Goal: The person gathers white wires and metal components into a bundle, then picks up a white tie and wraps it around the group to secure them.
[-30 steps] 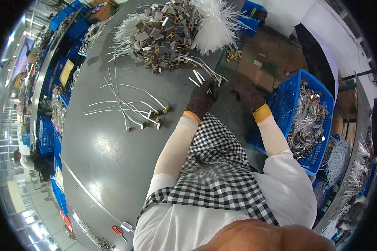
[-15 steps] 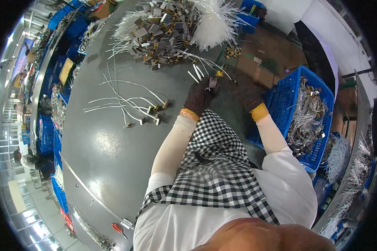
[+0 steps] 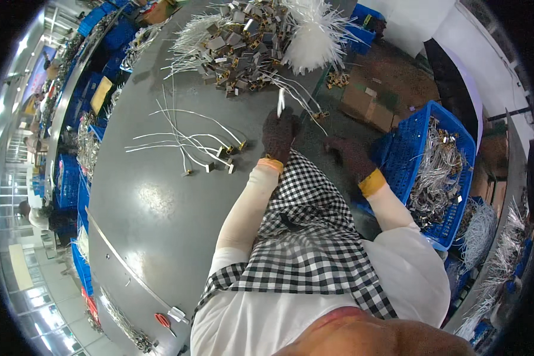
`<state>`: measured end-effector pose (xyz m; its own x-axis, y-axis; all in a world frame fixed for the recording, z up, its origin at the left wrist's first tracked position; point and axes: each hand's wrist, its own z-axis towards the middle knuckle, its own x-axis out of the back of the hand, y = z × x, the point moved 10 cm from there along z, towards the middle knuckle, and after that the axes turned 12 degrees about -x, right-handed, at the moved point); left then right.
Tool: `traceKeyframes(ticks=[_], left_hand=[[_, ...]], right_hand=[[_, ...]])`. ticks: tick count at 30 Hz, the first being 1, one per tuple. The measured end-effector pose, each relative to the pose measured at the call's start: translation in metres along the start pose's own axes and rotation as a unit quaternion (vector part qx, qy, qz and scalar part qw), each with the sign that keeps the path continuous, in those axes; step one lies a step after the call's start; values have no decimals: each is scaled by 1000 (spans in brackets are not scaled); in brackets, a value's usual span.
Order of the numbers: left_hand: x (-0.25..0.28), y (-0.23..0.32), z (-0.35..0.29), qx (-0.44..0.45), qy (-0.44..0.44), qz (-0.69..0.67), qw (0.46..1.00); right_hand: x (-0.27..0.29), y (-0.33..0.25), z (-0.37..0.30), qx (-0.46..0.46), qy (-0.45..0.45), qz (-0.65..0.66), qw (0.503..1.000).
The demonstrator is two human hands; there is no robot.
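Observation:
My left hand (image 3: 279, 133), in a dark brown knit glove with an orange cuff, is closed around a small bundle of white wires (image 3: 281, 101) that stick up past the fingers. To its right is my right hand (image 3: 351, 157), gloved alike with a yellow cuff; its fingers point left and are too dark to read. Just above its fingertips ends a loose white wire (image 3: 314, 120), near a small brass-coloured part (image 3: 321, 114). Left of my hands, several white wires with small metal ends (image 3: 228, 152) lie spread on the grey table (image 3: 154, 231).
A heap of grey metal box-shaped parts (image 3: 243, 50) lies at the far side, beside a white wire bundle (image 3: 311, 41). A blue crate (image 3: 451, 228) of wired parts stands at right. Red-handled scissors (image 3: 162, 320) and a long metal strip (image 3: 124, 261) lie near left.
My left hand has turned, so the grey metal part seen at it before no longer shows and the white wires stand closer together. My right hand has shifted slightly down.

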<state>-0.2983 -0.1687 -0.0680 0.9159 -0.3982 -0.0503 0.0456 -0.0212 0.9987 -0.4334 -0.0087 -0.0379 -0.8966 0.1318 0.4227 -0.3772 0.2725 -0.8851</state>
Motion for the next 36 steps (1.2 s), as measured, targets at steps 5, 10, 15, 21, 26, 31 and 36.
traceKeyframes(ticks=[5, 10, 15, 21, 26, 31, 36], left_hand=[[-11, -7, -12, -201, -75, 170, 962], [-57, 31, -38, -258, -138, 215, 932], [-79, -32, -14, -139, -164, -48, 976], [-77, -72, 5, -145, -161, -63, 974], [-52, -75, 14, 146, -10, -591, 793], [29, -9, 29, 45, 76, -560, 824], [69, 30, 26, 12, 122, -517, 847]], right_hand=[[5, 10, -49, -22, -49, -119, 991], [9, 15, -98, 140, 60, -240, 959], [8, 101, -148, -140, -49, -121, 982], [-2, 171, -254, -140, -69, -122, 980], [-19, 204, -298, -326, -145, 138, 924], [-33, 179, -278, -462, -59, 435, 770], [-23, 159, -247, -106, -133, -95, 981]])
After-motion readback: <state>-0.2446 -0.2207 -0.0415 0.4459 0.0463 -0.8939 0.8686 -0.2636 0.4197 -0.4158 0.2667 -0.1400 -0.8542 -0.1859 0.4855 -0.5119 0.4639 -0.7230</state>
